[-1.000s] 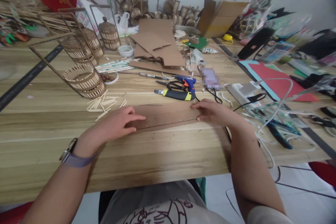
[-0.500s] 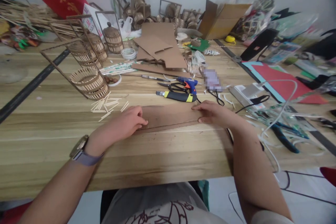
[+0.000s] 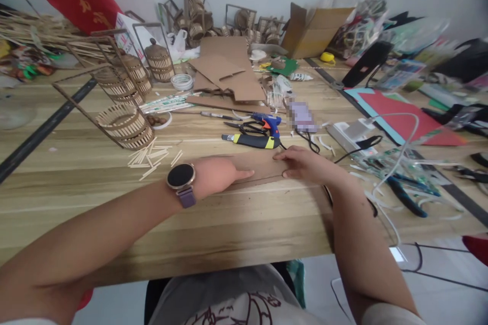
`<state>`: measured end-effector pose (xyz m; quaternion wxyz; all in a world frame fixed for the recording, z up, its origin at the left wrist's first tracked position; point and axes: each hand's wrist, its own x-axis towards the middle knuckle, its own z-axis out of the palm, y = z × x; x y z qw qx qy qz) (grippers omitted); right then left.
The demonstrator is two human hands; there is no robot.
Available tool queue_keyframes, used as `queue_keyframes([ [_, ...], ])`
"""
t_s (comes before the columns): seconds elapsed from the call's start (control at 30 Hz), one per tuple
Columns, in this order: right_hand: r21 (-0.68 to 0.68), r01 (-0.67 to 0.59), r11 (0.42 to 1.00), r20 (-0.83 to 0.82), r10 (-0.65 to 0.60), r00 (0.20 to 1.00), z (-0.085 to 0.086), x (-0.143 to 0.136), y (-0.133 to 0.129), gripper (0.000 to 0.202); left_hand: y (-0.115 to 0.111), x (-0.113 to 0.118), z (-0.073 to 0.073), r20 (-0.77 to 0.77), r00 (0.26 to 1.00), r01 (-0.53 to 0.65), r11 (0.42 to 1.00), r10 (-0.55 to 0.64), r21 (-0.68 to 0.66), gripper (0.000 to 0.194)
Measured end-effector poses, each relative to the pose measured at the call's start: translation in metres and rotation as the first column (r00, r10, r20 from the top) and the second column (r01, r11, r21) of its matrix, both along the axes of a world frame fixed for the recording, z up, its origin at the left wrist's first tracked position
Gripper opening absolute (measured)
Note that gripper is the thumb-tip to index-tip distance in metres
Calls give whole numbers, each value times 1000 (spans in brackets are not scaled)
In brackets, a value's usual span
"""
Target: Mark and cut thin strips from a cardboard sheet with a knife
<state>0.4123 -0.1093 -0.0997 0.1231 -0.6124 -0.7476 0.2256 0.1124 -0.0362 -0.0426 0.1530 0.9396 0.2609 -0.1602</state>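
In the head view, your cardboard [image 3: 261, 166] is lying toward the desk's [image 3: 244, 233] front edge, just nearer than the knife [image 3: 253, 141]. Your left hand [image 3: 217, 175] is pointing one finger over it, the others too hidden to tell; your right hand's [image 3: 305, 165] thumb and finger are resting apart on its right end.
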Motion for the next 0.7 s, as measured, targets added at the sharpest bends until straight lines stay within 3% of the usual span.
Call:
queue_keyframes([
  [0.23, 3, -13, 1000, -26, 13, 1000, 5, -1, 0, 45, -13, 21, 10, -299, 946, 168, 978, -125, 122, 88],
  [0.33, -14, 9, 1000, -72, -10, 997, 8, 0, -1, 47, -15, 23, 15, -318, 940, 174, 976, -125, 130, 87],
  [0.47, -54, 133, 990, -106, -138, 985, 13, 0, -1, 53, -13, 24, 15, -301, 940, 221, 958, -159, 185, 88],
  [0.57, 55, 207, 977, -24, -206, 978, 20, -4, 3, 40, -12, 24, 14, -320, 934, 227, 957, -161, 182, 88],
  [0.7, 201, 157, 967, 129, -185, 974, 35, -24, 22, 29, -11, 24, 15, -286, 949, 182, 971, -132, 156, 84],
])
